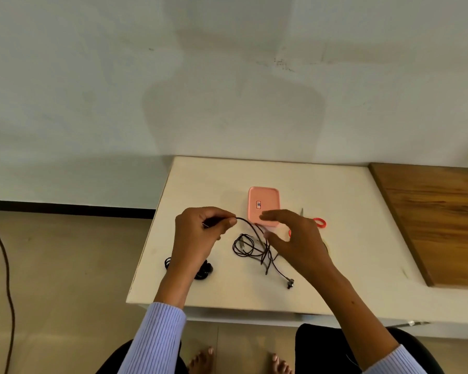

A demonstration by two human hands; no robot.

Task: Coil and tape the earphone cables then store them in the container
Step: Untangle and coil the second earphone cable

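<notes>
A black earphone cable (250,245) lies in loose loops on the white table (349,238), one earbud (289,283) trailing toward the front edge. My left hand (200,233) pinches one end of this cable above the table. My right hand (295,238) hovers over the loops with fingers spread; the cable runs just under its fingertips. A pink rectangular container (264,206) sits behind the hands, partly covered by my right fingers. Another black coiled earphone bundle (204,269) lies by my left wrist, partly hidden.
Scissors with red handles (319,222) lie right of the container, partly behind my right hand. A brown wooden board (438,220) adjoins the table on the right. A dark cord (3,265) runs over the floor at left. My bare feet (200,360) show below.
</notes>
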